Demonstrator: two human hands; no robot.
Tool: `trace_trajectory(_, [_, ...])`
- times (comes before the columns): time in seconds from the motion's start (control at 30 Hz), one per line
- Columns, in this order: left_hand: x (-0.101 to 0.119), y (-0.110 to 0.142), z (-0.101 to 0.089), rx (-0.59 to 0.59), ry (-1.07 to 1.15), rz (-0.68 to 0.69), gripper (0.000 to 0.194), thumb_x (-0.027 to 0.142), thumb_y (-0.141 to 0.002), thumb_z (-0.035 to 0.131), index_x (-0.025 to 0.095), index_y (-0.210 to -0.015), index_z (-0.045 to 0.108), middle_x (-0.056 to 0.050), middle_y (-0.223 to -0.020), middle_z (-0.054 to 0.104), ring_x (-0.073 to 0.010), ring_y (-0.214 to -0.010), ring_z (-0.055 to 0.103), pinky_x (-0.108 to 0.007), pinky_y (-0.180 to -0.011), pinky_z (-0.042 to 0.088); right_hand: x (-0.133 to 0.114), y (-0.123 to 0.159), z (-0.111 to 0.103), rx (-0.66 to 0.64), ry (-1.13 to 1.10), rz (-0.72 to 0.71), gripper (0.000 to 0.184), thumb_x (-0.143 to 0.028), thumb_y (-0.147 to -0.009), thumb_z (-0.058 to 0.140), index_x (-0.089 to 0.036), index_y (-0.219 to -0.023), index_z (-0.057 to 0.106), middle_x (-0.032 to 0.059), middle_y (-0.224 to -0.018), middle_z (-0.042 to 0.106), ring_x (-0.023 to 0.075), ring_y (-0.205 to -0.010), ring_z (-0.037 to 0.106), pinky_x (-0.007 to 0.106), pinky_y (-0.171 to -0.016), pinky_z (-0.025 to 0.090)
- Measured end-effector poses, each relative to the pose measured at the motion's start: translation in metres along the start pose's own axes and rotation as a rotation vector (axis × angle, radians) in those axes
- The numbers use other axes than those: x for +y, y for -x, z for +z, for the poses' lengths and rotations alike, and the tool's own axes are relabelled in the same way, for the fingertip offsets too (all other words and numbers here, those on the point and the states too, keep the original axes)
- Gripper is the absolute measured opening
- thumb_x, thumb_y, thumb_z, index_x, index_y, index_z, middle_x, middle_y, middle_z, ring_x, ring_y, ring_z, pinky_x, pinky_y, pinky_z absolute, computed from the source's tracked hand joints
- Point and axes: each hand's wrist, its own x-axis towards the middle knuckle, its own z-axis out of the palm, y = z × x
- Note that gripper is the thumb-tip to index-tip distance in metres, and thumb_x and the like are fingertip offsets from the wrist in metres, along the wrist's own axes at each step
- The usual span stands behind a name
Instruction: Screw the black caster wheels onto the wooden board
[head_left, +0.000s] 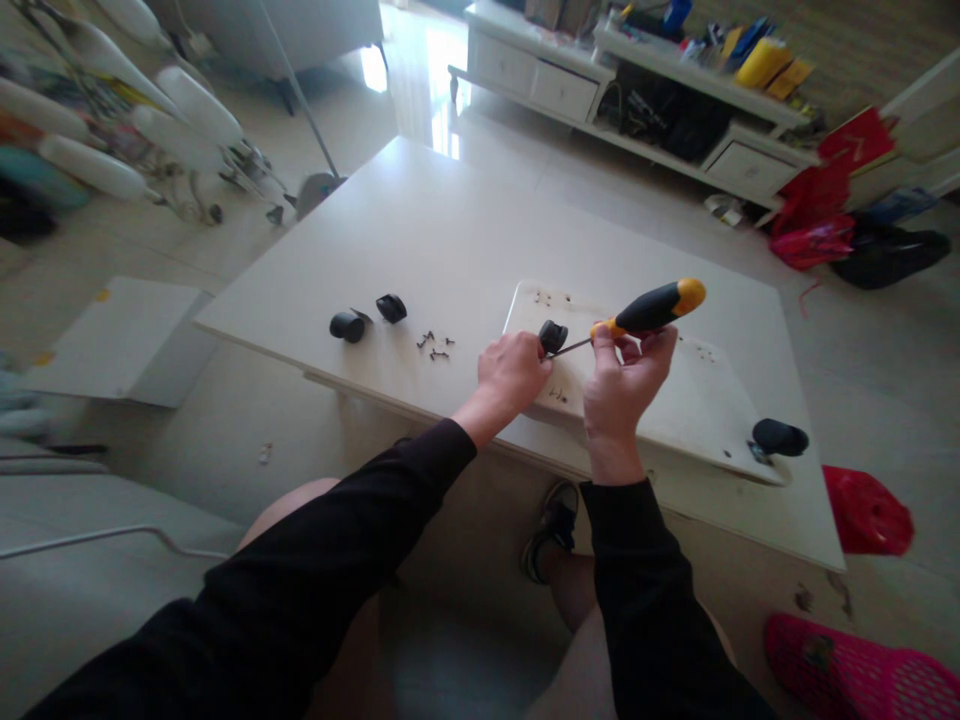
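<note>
My left hand (512, 372) is closed on a small black caster wheel (553, 336) at the near left corner of a white board (697, 400) lying on the table. My right hand (622, 385) grips a screwdriver with a black and orange handle (660, 305); its metal shaft points left toward the wheel. Another black wheel (780, 437) sits on the board's near right corner.
Two loose black wheels (349, 324) (391, 308) and several small dark screws (433, 345) lie on the white table (420, 230) to the left. A red bag (866, 515) and a pink basket (862, 670) are on the floor at right. A white cabinet (570, 85) stands behind.
</note>
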Motion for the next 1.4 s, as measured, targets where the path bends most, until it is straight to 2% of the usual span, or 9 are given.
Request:
trace_trajectory(0.3, [-0.0014,-0.0001,0.0004,-0.031,0.009,0.018,0.023,0.026,-0.093,0.069,0.028,-0.105,0.089,-0.01,-0.109,0.085,-0.0285,-0.1,0.078,-0.04,-0.087,0.06,0.0013,0.0012,-0.0007,-0.013,0.025,0.011,0.03,-0.032,-0.083,0.075,-0.027,-0.097,0.049,-0.0033,-0.098,0.06,0.0115,-0.088,0.067,0.036,-0.09,0.065])
trace_trajectory(0.7, [0.0004,0.0017,0.0012,-0.009,0.01,0.026,0.024,0.027,-0.094,0.069,0.029,-0.109,0.088,-0.009,-0.11,0.084,-0.0277,-0.101,0.077,-0.039,-0.088,0.06,-0.001,0.0016,0.0003,-0.012,0.014,-0.008,0.03,-0.031,-0.082,0.076,-0.027,-0.095,0.049,-0.0033,-0.097,0.06,0.0108,-0.086,0.066,0.031,-0.083,0.061])
trace_trajectory(0.97, [0.0,0.0004,-0.0019,-0.048,0.001,0.03,0.025,0.027,-0.094,0.069,0.03,-0.11,0.089,-0.009,-0.112,0.084,-0.0274,-0.101,0.077,-0.037,-0.087,0.059,0.0001,0.0019,-0.0001,-0.012,0.02,-0.006,0.03,-0.031,-0.082,0.076,-0.026,-0.096,0.05,-0.0031,-0.099,0.061,0.0112,-0.088,0.066,0.033,-0.088,0.062])
trace_trajectory(1.23, [0.001,0.0007,0.0001,-0.02,-0.009,0.017,0.023,0.027,-0.097,0.067,0.026,-0.106,0.087,-0.011,-0.11,0.084,-0.0278,-0.102,0.078,-0.037,-0.087,0.059,0.0009,0.002,-0.0004,-0.019,-0.006,-0.002,0.029,-0.029,-0.083,0.077,-0.026,-0.096,0.051,-0.0037,-0.096,0.06,0.0113,-0.086,0.067,0.037,-0.093,0.063])
trace_trajectory(1.4, [0.0001,0.0007,0.0015,-0.004,0.009,0.012,0.02,0.034,-0.094,0.072,0.024,-0.103,0.087,-0.012,-0.108,0.083,-0.0293,-0.1,0.077,-0.038,-0.086,0.059,0.0005,0.0031,0.0002,-0.02,-0.021,-0.017,0.029,-0.028,-0.083,0.078,-0.026,-0.096,0.052,-0.0036,-0.097,0.059,0.011,-0.086,0.066,0.037,-0.092,0.063])
